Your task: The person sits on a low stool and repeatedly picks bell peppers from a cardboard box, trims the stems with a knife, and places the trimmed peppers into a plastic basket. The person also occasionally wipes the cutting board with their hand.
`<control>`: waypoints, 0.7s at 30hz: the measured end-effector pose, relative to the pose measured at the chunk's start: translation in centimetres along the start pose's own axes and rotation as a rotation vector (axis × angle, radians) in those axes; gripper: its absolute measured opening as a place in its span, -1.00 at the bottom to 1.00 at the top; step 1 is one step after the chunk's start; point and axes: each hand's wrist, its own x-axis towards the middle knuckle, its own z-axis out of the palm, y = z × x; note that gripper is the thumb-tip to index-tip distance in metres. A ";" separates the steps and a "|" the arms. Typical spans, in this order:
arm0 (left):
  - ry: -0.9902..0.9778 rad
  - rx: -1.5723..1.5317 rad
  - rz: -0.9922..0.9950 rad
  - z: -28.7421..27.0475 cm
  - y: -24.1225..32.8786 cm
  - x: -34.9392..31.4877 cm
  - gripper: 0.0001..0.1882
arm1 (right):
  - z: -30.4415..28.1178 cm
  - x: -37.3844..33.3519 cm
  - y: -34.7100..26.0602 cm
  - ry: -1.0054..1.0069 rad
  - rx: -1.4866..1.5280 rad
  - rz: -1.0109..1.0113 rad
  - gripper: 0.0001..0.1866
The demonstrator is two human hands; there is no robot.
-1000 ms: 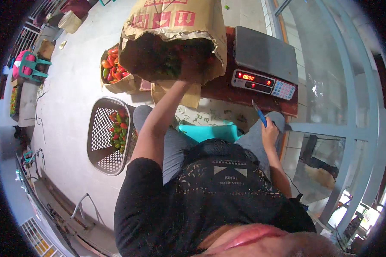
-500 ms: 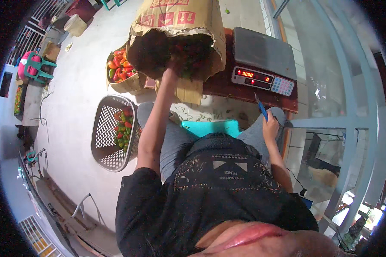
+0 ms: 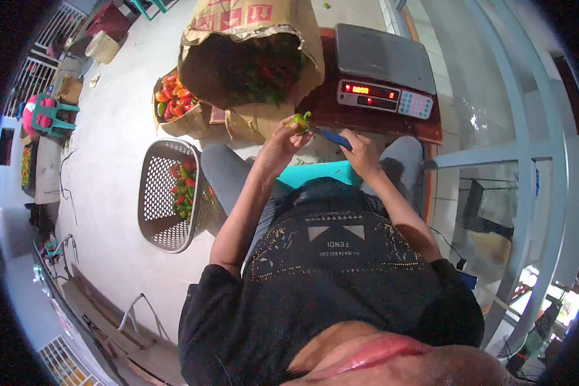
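In front of the big cardboard box, my left hand (image 3: 282, 147) holds up a green bell pepper (image 3: 297, 122) with its curved stem pointing away to the right. My right hand (image 3: 361, 153) is closed around the blue handle of a knife (image 3: 336, 137). The knife's tip side is close beside the pepper; whether the blade touches it is too small to tell. Dark red and green peppers lie in shadow inside the open cardboard box (image 3: 312, 48), which rests on its side with its mouth toward me.
A grey plastic basket (image 3: 149, 186) with red and green peppers stands on the floor at left. Behind it is a smaller carton (image 3: 196, 122) of red peppers. A digital scale (image 3: 386, 61) sits on the dark red table (image 3: 424, 130); a glazed frame (image 3: 482, 154) rises at right.
My left hand has come out of the cardboard box with a green bell pepper. My right hand has brought the knife inward from the right knee, beside the pepper.
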 end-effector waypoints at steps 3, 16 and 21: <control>0.044 0.051 -0.083 1.4 -0.2 -0.6 -0.62 | 0.5 -0.4 1.2 -0.034 0.005 0.023 -0.78; 0.084 0.630 0.247 0.9 -2.0 -1.5 -0.66 | 2.9 -1.1 1.9 -0.148 0.127 0.119 -0.79; 0.226 0.965 0.307 0.8 -2.6 -1.3 -0.69 | 3.9 -1.6 1.8 -0.415 0.143 0.390 -0.60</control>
